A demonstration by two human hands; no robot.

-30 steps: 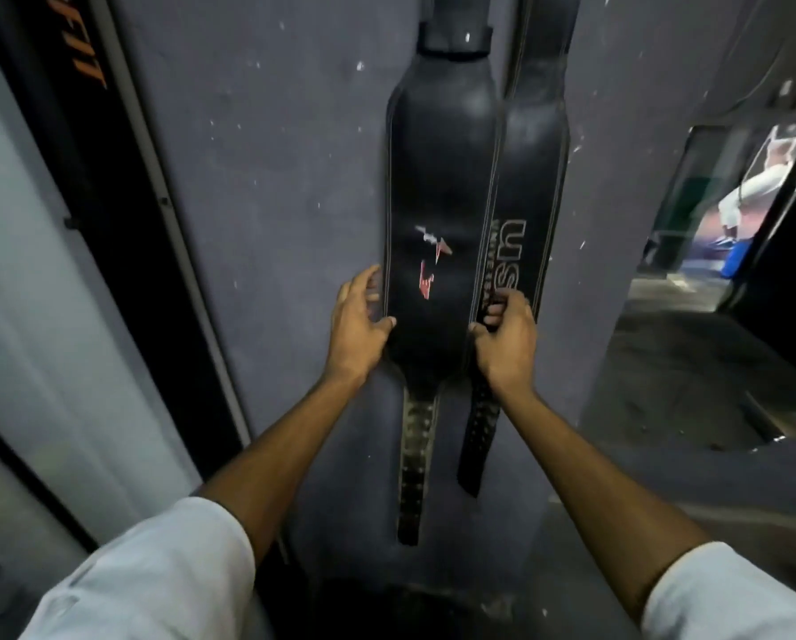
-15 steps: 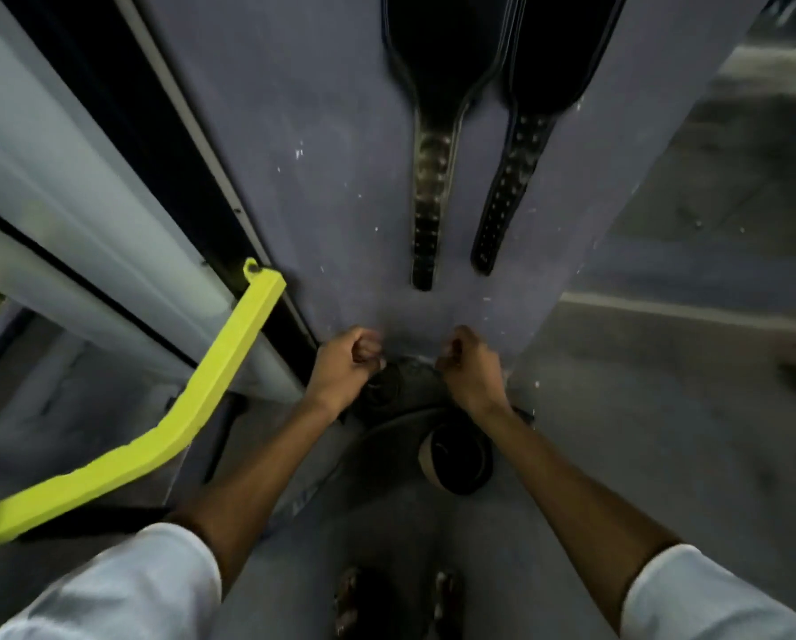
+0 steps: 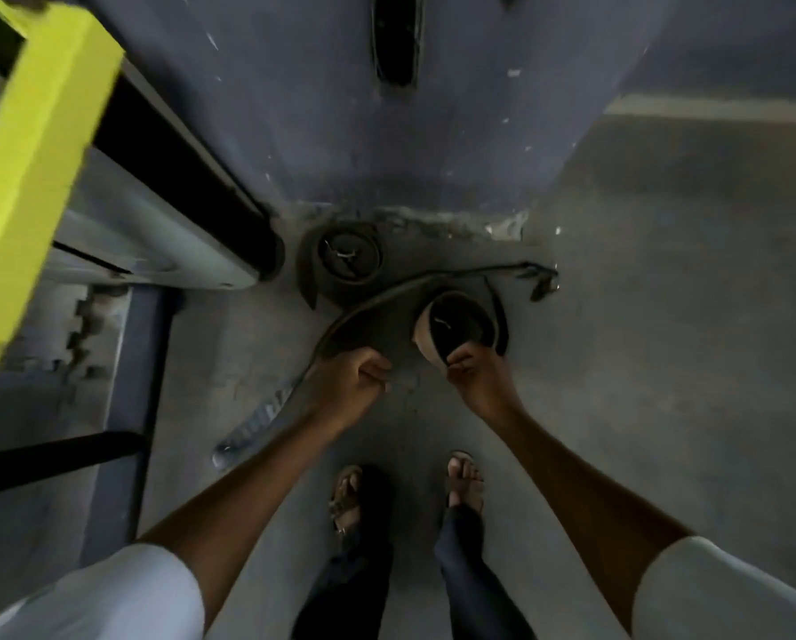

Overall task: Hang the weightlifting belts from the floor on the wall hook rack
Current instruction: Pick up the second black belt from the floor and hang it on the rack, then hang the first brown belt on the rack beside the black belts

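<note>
Head view, left to right: yellow bar (image 3: 31,177); a rolled belt (image 3: 343,258) on the floor (image 3: 663,362) at the wall (image 3: 386,145); left hand (image 3: 352,385) closed on the uncoiled belt (image 3: 373,307); right hand (image 3: 476,374) apparently pinching a second coiled belt (image 3: 456,327).
</note>
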